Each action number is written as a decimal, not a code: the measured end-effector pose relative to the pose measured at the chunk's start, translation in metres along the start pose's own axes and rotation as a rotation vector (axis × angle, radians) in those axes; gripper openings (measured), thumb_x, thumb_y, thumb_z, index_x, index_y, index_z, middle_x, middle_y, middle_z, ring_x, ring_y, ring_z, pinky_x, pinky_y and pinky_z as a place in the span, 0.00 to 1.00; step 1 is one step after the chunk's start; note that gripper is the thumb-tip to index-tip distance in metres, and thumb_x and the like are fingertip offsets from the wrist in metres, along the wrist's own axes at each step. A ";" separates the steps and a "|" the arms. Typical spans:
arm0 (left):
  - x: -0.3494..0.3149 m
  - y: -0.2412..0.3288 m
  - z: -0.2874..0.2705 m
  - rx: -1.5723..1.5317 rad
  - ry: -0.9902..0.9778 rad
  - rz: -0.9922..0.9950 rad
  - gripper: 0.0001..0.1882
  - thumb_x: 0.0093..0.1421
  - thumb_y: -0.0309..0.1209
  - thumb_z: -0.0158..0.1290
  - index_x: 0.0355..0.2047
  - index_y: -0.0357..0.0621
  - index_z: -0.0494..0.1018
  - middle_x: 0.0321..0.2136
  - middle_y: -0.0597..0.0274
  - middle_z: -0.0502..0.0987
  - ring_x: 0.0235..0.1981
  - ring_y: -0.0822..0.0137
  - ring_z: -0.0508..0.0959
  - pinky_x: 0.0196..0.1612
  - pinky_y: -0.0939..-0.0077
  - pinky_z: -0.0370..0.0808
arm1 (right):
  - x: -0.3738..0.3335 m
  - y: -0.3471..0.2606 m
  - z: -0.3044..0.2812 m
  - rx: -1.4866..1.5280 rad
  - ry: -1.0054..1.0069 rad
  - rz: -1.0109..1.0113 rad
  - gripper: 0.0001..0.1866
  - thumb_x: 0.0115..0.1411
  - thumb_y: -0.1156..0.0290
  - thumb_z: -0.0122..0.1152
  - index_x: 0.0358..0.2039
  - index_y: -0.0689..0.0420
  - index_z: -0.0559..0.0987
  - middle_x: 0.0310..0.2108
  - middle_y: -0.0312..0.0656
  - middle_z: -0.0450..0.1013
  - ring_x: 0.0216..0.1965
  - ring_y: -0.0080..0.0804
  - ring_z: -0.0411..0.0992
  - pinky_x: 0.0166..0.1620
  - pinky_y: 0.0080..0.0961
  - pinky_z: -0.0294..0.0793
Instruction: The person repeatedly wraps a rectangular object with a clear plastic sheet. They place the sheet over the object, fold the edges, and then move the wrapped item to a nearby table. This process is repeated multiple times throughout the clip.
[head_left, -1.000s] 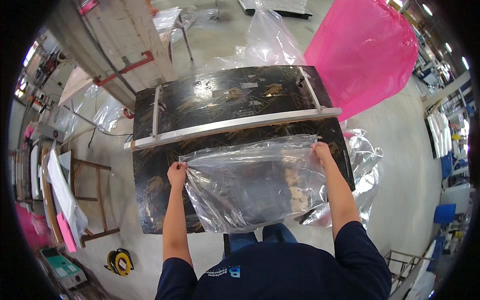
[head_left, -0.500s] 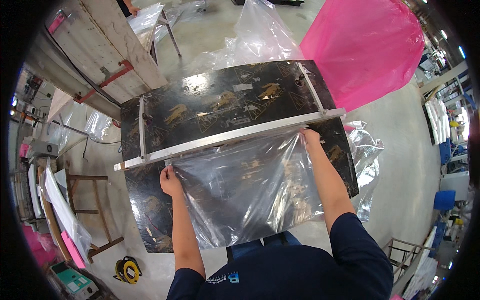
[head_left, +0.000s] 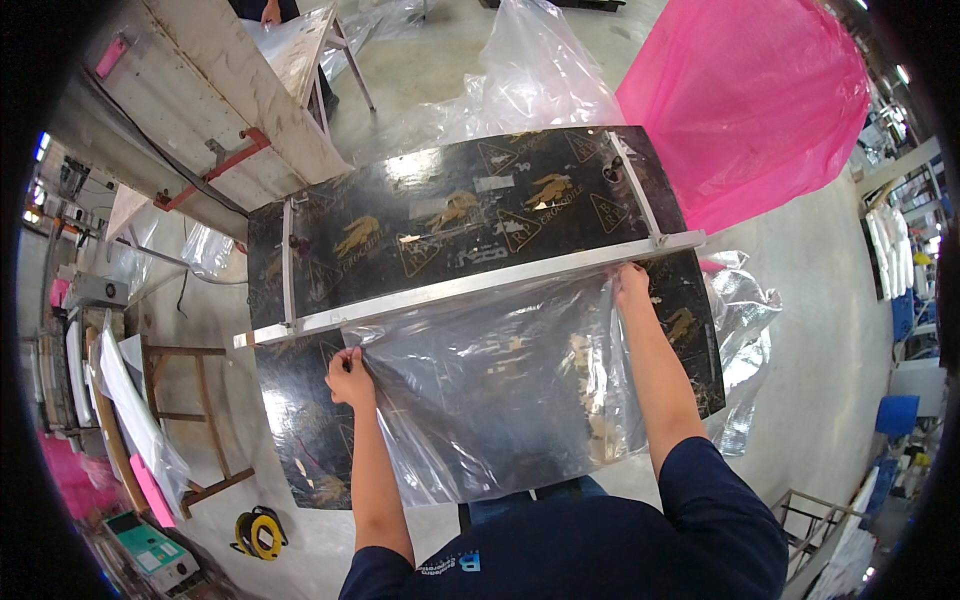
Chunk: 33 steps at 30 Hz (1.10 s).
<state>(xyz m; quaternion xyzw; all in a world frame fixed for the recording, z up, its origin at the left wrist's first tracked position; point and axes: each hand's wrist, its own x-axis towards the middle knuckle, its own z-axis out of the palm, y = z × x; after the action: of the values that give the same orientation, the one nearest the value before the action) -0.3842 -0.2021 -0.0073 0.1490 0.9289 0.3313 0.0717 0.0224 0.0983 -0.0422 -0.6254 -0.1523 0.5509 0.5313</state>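
A clear plastic sheet lies over the near half of a black printed board tabletop and hangs down toward my body. My left hand pinches its far left corner, a little nearer to me than the long metal bar. At the far right corner, my right hand holds the sheet between thumb and fingers, close under the bar. The far edge of the sheet runs along the bar; I cannot tell whether it goes beneath. Two side arms join the bar to the table's far side.
A pillar rises at the table's far left. Large pink plastic and clear plastic stand beyond the table. To the left are a wooden frame and a yellow cable reel. Another person's hand shows at a far table.
My left hand has drawn slightly toward me, away from the bar, with the sheet's corner. The sheet lies flatter in the middle. My right hand stays close to the bar.
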 end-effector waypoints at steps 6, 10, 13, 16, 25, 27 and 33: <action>0.015 0.010 0.017 0.038 0.180 -0.033 0.11 0.47 0.43 0.57 0.26 0.53 0.76 0.21 0.74 0.75 0.25 0.71 0.72 0.37 0.55 0.57 | -0.028 -0.007 -0.021 -0.661 0.016 -0.331 0.24 0.39 0.85 0.58 0.38 0.66 0.61 0.27 0.46 0.69 0.27 0.31 0.69 0.31 0.22 0.69; 0.025 0.003 0.022 -0.421 0.156 -0.071 0.12 0.48 0.44 0.56 0.27 0.51 0.75 0.22 0.72 0.75 0.25 0.73 0.71 0.38 0.60 0.60 | -0.032 -0.014 -0.011 -0.106 -0.015 -0.158 0.26 0.38 0.87 0.60 0.38 0.68 0.59 0.27 0.49 0.69 0.27 0.34 0.71 0.29 0.26 0.71; 0.022 0.018 0.017 -0.313 0.117 -0.144 0.14 0.49 0.39 0.57 0.29 0.43 0.74 0.24 0.67 0.75 0.27 0.73 0.71 0.36 0.75 0.65 | -0.026 -0.003 -0.006 -0.145 0.025 -0.173 0.28 0.38 0.89 0.59 0.41 0.70 0.59 0.30 0.51 0.69 0.27 0.37 0.72 0.31 0.28 0.73; 0.021 0.029 0.006 -0.034 0.043 -0.109 0.15 0.50 0.39 0.56 0.31 0.40 0.74 0.25 0.66 0.76 0.27 0.71 0.72 0.37 0.75 0.66 | -0.037 -0.004 -0.010 -0.152 -0.028 -0.106 0.28 0.39 0.89 0.58 0.42 0.68 0.59 0.29 0.50 0.69 0.27 0.36 0.71 0.30 0.28 0.73; 0.039 -0.008 -0.007 -0.586 -0.410 -0.142 0.11 0.51 0.35 0.55 0.32 0.40 0.73 0.22 0.71 0.72 0.24 0.82 0.66 0.28 0.87 0.62 | -0.041 -0.028 -0.028 -0.483 -0.271 -0.055 0.04 0.48 0.78 0.60 0.22 0.60 0.73 0.19 0.35 0.70 0.20 0.18 0.66 0.23 0.14 0.63; 0.039 -0.012 0.001 -0.708 -0.382 -0.164 0.08 0.53 0.30 0.53 0.32 0.40 0.73 0.23 0.71 0.72 0.24 0.82 0.67 0.27 0.88 0.62 | -0.031 -0.021 -0.028 -0.366 -0.186 -0.068 0.03 0.48 0.79 0.59 0.20 0.61 0.74 0.19 0.35 0.70 0.21 0.22 0.67 0.25 0.17 0.65; 0.014 0.022 0.023 -0.855 -0.508 -0.514 0.07 0.55 0.31 0.51 0.32 0.43 0.72 0.19 0.74 0.68 0.18 0.80 0.65 0.19 0.88 0.61 | 0.006 -0.021 -0.049 -0.071 0.202 -0.014 0.04 0.42 0.83 0.59 0.22 0.65 0.75 0.22 0.41 0.71 0.23 0.27 0.69 0.26 0.21 0.66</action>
<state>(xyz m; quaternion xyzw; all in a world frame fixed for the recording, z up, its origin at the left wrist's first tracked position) -0.3867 -0.1677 -0.0112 -0.0495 0.6719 0.6040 0.4258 0.0738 0.0866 -0.0361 -0.6952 -0.1218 0.4754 0.5251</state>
